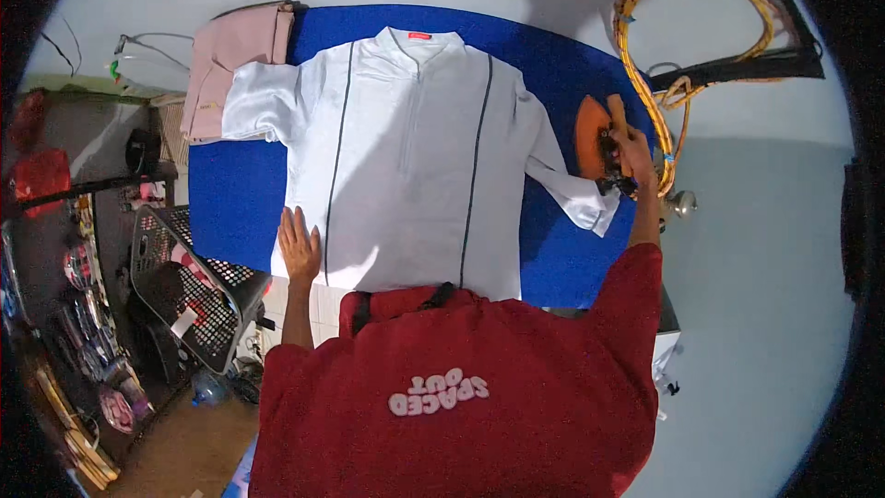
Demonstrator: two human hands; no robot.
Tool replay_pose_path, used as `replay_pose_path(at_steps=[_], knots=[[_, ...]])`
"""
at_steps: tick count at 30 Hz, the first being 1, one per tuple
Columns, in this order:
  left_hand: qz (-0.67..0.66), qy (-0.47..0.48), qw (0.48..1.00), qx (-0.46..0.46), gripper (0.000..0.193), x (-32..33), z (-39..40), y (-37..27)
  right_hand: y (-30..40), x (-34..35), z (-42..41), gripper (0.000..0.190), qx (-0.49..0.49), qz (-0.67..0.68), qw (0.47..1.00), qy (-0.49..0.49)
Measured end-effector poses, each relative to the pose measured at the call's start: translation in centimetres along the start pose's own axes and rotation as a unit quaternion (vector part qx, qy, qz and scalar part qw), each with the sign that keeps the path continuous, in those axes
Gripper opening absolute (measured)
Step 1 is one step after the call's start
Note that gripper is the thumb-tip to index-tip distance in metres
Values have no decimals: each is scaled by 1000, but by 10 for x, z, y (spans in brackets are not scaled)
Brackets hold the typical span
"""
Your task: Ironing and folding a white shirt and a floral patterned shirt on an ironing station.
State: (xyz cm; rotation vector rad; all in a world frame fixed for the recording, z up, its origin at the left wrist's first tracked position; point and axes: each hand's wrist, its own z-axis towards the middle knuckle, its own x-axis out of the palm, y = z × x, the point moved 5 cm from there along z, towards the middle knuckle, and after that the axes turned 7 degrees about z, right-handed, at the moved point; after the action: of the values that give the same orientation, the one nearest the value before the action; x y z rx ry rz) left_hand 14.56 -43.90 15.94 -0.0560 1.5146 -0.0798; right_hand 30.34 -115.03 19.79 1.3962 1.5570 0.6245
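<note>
A white shirt (415, 173) with dark vertical piping and a short front placket lies spread on a blue cloth-covered board (574, 263), its collar away from me. My left hand (299, 245) rests flat, fingers apart, on the shirt's lower left edge. At the right, my right hand (630, 149) is closed around the handle of an orange clothes iron (592, 138), which is on the blue cloth beyond the shirt's right sleeve. That sleeve is bent, with its cuff (600, 211) just below the iron. The left sleeve lies over a folded pink garment (238, 48).
A thick yellow-wrapped cord (632, 55) loops at the right beside the iron. A grey perforated plastic basket (228, 311) stands tilted at the lower left, next to the board. Shelving with assorted items (90, 325) fills the far left. A pale wall borders the board.
</note>
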Motion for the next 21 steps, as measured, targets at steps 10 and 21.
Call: replay_pose_path(at_steps=[10,21], knots=[[9,-3,1000,-3,57,-5,-1,-2,139,71,-58,47,-274,-275,900,-196],[-23,-20,999,-34,63,-11,-1,0,70,244,-76,53,-146,-183,960,-151]])
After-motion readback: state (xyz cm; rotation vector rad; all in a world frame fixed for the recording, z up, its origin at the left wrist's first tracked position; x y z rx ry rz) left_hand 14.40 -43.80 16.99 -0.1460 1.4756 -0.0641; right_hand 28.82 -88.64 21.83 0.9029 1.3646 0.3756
